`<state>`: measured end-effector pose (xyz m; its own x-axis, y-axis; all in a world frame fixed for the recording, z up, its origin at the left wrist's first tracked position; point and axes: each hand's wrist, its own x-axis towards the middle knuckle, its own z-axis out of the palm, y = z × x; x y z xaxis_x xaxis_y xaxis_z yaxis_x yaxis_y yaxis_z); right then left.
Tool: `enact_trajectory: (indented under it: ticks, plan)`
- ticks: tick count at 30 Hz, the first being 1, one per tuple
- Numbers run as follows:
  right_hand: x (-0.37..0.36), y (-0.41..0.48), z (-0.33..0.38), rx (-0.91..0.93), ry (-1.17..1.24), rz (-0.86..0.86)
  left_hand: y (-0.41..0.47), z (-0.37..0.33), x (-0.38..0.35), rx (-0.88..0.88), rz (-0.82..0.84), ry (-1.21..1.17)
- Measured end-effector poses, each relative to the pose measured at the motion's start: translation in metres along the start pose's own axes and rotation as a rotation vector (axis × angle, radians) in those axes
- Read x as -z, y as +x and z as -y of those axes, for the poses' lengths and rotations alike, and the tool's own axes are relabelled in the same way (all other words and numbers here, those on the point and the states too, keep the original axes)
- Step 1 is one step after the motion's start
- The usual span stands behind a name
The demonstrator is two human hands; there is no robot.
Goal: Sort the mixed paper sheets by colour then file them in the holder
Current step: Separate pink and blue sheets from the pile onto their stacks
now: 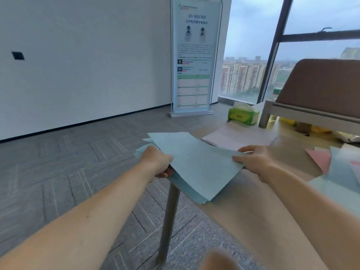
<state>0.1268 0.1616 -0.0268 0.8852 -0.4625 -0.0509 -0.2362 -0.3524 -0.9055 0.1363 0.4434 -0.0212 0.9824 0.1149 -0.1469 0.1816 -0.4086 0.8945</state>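
Observation:
A stack of light blue paper sheets (196,164) hangs over the left corner of the beige table (253,215). My left hand (157,162) grips the stack's left edge, fingers curled under it. My right hand (255,160) holds the right edge, thumb on top. Behind the stack lies a pile of pale pink sheets (237,137). More pink (319,158) and blue sheets (342,172) lie mixed at the right edge. No file holder is in view.
A green tissue box (243,114) stands at the table's far end. A brown-backed chair (321,90) is at the right with yellow packets (319,129) under it. A banner stand (192,55) is on the carpet. The table leg (169,221) drops below the stack.

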Motion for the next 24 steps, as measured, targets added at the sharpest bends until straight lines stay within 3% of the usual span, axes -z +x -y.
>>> enact_trajectory:
  ticks: [4, 8, 10, 12, 17, 24]
  plan:
    - [-0.001, -0.001, 0.003, 0.065, -0.187, -0.018, 0.011, 0.009, 0.017, 0.008, 0.024, 0.294]
    - [0.007, -0.01, 0.006, 0.113, -0.399, -0.036, 0.028, -0.001, 0.037, -0.182, -0.13, 0.703]
    - [0.012, -0.015, 0.007, 0.045, -0.429, 0.007, 0.039, -0.006, 0.039, -0.291, -0.164, 0.757]
    - [0.011, -0.024, 0.005, -0.083, -0.299, 0.1, 0.053, -0.009, 0.034, -0.348, -0.125, 0.847]
    - [-0.009, -0.023, 0.008, -0.013, -0.412, 0.11, 0.079, -0.014, 0.008, -0.266, 0.179, 0.893]
    - [0.014, -0.028, 0.024, -0.036, -0.55, 0.113, 0.07, -0.037, -0.037, -0.479, 0.134, 1.06]
